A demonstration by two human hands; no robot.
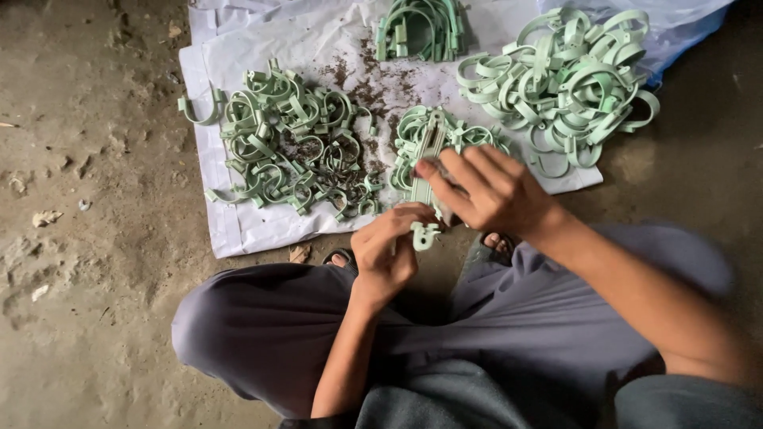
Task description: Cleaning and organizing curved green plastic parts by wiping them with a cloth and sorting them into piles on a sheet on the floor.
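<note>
My left hand pinches a small pale green plastic clip just above my lap. My right hand grips a long strip of joined green clips that stands up from the pile below it. Both hands meet at the near edge of a white sheet spread on the floor. A heap of loose green clips lies on the sheet to the left of my hands.
A larger heap of curved green clips rests at the sheet's right. A neat bundle of clips sits at the far edge. Dark crumbs litter the sheet's middle. My grey-clad crossed legs fill the foreground on a rough dirt floor.
</note>
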